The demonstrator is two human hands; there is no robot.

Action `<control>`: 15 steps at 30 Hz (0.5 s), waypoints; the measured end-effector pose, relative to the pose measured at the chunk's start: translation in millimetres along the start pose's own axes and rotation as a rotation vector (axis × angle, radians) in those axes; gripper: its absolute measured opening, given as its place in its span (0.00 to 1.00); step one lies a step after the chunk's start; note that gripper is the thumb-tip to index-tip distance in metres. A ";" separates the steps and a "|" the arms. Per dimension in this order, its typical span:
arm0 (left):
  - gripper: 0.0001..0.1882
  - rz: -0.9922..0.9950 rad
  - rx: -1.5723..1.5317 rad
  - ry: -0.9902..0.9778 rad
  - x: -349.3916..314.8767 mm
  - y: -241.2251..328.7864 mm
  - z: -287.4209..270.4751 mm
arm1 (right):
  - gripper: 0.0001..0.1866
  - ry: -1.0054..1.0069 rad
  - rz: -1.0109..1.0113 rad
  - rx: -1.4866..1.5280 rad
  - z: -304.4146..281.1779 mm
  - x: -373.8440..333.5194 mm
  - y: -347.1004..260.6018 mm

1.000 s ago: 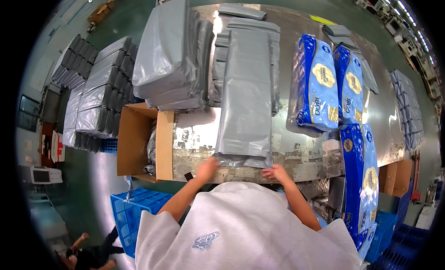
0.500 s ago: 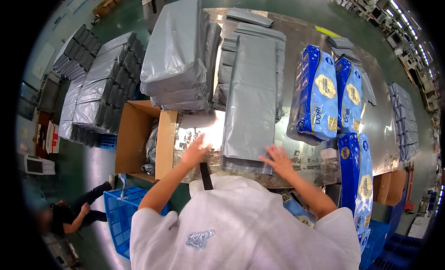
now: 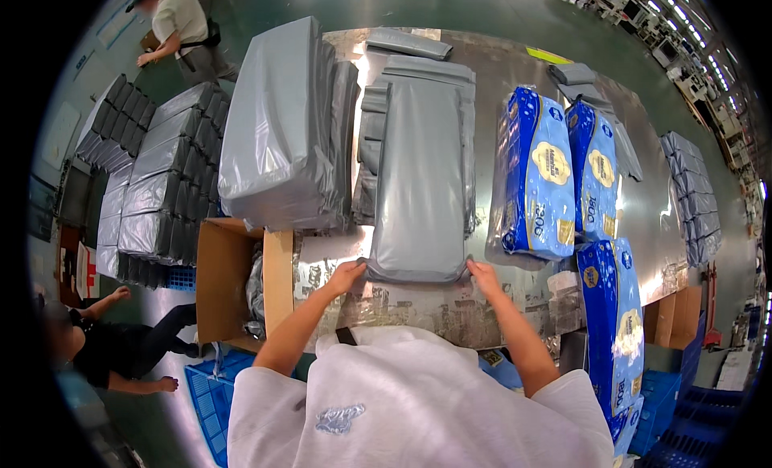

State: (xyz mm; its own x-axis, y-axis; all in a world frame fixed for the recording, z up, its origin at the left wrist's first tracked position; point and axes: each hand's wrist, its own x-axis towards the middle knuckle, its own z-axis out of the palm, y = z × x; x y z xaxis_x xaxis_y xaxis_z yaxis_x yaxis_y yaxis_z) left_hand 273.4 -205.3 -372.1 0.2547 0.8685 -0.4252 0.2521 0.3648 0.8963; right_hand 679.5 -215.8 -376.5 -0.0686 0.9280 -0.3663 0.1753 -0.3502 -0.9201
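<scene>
A long, shiny grey plastic bag point(image 3: 420, 186) lies lengthwise in front of me on top of other grey bags. My left hand point(image 3: 347, 275) pinches its near left corner. At the near right corner, my right hand point(image 3: 483, 277) has its fingers closed on the bag's edge. Folded grey bags point(image 3: 372, 138) show along the left side of this pile, partly covered. Left of it rises a tall stack of grey plastic-wrapped packs point(image 3: 277, 138). To the right stand blue tissue packs point(image 3: 551, 166), two of them side by side on the metal table point(image 3: 515, 291).
An open cardboard box point(image 3: 277, 283) stands at the table's left edge, above a blue crate point(image 3: 211, 400). More blue packs point(image 3: 613, 323) pile up at the near right. Grey bundles point(image 3: 161, 186) stand farther left. One person point(image 3: 183, 26) is at the far left, another point(image 3: 112, 343) at the near left.
Both hands have gone from open and spread to closed on the bag's near corners. The bag's near end now looks rounded and fuller. A person at the far left has come further into view.
</scene>
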 end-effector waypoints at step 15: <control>0.46 -0.071 -0.581 -0.125 21.7 150.4 24.1 | 0.36 -0.175 0.386 0.560 10.5 24.0 -135.1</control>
State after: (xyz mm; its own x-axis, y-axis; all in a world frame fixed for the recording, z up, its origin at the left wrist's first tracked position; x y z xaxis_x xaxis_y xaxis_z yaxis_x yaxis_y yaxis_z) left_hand 339.3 -139.8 -249.6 0.3727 0.8022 -0.4666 -0.2709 0.5749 0.7721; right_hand 643.8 -147.5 -262.4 -0.2683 0.7064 -0.6550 -0.3105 -0.7070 -0.6354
